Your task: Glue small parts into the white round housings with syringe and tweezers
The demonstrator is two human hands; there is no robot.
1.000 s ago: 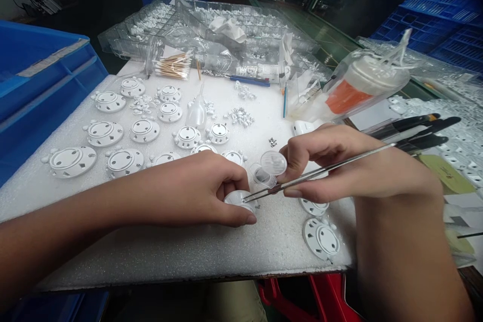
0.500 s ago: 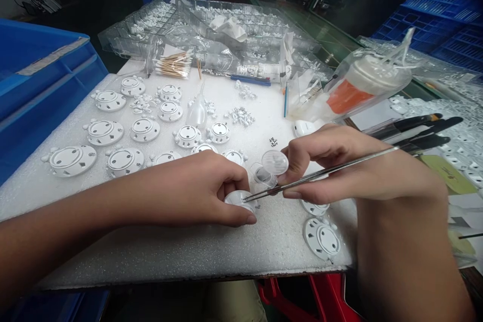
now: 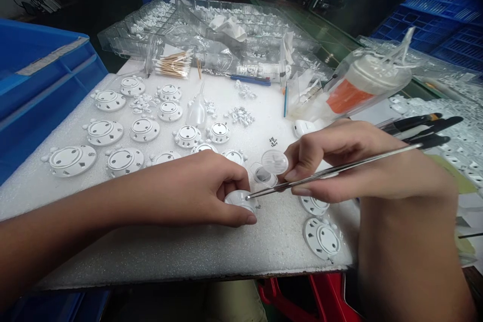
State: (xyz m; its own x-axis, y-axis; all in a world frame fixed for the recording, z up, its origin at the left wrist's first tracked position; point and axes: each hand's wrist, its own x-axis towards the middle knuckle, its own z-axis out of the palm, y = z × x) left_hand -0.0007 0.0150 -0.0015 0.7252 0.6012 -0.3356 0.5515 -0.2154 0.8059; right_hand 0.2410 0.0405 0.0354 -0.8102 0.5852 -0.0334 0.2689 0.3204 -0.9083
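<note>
Near the front middle of the white foam sheet, my left hand [image 3: 211,191] is closed around a small white round part [image 3: 238,199], fingers and thumb hiding much of it. My right hand [image 3: 350,166] is closed on metal tweezers [image 3: 320,174], which slant down to the left. Their tips touch or hover just over the top of the white part, with a tiny shiny spot there. Beside the right fingers stands a small clear tub [image 3: 263,175] with its round lid [image 3: 274,162] raised. Tiny metal bits [image 3: 273,142] lie behind it.
Several white saucer-shaped parts [image 3: 72,160] cover the foam's left side; another [image 3: 322,238] lies front right. Behind are a squeeze bottle [image 3: 196,113], cotton swabs [image 3: 172,64], clear trays [image 3: 260,17] and a bagged cup [image 3: 362,85]. Blue crates [image 3: 41,85] flank the left.
My right hand has shifted slightly to the right, and the tweezer tips have moved a little right and up on the white part. The left hand has stayed in place.
</note>
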